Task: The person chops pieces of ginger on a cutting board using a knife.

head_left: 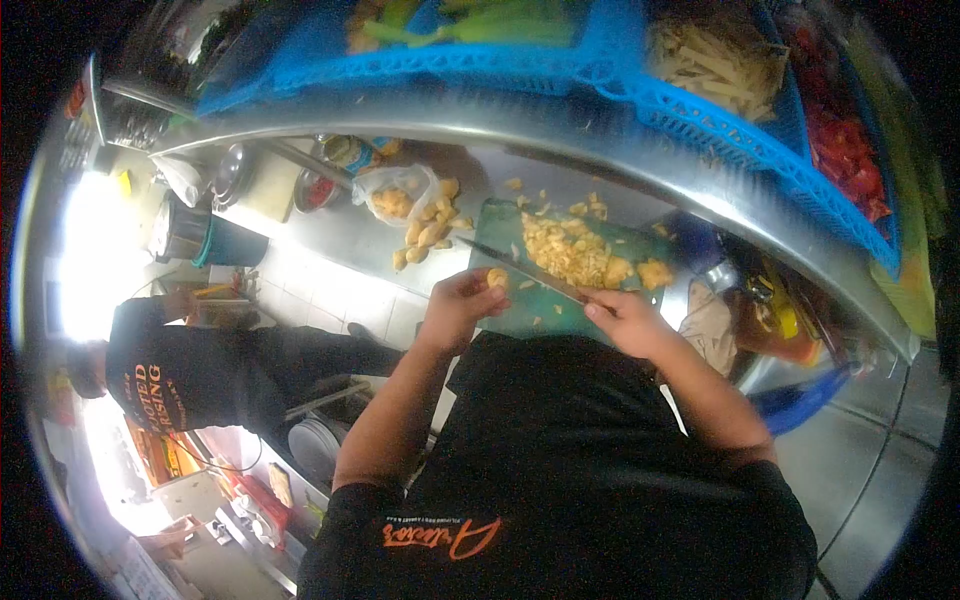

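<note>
My left hand [462,308] pinches a small, rounded, yellowish piece of food [496,279] over the left side of a green cutting board [505,318]. The handle of a long knife [520,268] is in my right hand [628,324], and its blade points up and left across the board, close beyond the pinched piece. Behind the blade lies a heap of chopped yellowish pieces [565,248]. Left of the board, several whole rounded pieces [432,228] lie on the counter by a clear plastic bag [396,196] holding more of them. Their exact kind is unclear.
Above the counter, a steel shelf edge [460,135] carries blue baskets [400,66] with green stalks, pale strips and red pieces. A co-worker [220,365] in black stands at left. A dark bin [232,242] is behind. A crumpled tan bag [708,330] lies right of the board.
</note>
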Demonstrator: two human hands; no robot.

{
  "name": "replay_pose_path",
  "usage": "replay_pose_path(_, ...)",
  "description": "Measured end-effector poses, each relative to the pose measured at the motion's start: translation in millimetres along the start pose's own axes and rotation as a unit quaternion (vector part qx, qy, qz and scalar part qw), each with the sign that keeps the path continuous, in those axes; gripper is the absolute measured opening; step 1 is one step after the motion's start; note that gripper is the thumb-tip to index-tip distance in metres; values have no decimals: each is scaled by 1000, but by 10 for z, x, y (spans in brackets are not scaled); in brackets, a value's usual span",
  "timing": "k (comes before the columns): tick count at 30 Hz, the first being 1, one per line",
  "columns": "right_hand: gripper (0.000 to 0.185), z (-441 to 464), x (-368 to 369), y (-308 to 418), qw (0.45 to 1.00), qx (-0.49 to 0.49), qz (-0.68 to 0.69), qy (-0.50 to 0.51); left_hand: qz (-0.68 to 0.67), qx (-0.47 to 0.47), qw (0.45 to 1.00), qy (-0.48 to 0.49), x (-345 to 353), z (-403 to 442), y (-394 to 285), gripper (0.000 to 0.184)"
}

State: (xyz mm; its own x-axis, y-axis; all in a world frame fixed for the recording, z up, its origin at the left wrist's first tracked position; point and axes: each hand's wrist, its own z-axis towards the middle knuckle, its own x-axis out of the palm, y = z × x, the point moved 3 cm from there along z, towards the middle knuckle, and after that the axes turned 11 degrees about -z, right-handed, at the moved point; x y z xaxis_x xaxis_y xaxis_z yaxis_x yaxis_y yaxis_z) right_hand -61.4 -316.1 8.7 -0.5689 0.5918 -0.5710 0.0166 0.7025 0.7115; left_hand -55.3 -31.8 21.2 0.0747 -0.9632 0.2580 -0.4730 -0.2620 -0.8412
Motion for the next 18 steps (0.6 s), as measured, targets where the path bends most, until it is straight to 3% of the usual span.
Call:
replay_pose_path(2, 44, -52, -51, 4, 999, -14, 34, -22, -45, 14, 999, 6, -8, 8, 10, 39)
replay_pose_path(6, 43, -119, -52, 193, 991, -85, 95, -39, 22, 33, 999, 17, 35, 42, -18, 39)
replay_pose_path(9, 42, -146, -153, 474, 996, -72, 46, 11, 56, 35, 997, 28, 74, 32, -91, 40)
replay_pose_path(12, 41, -84, -82, 476, 992, -119, 48, -11, 5, 52, 998, 42, 71, 38, -48, 42)
replay_pose_path(15, 40, -30, -43, 411, 993, -113, 15, -28, -55, 12, 998, 30, -26, 56, 59, 46)
replay_pose_path(18, 41, 51, -21, 199, 999, -46, 13, -12, -77, -36, 996, 4, -125, 66, 152, 48)
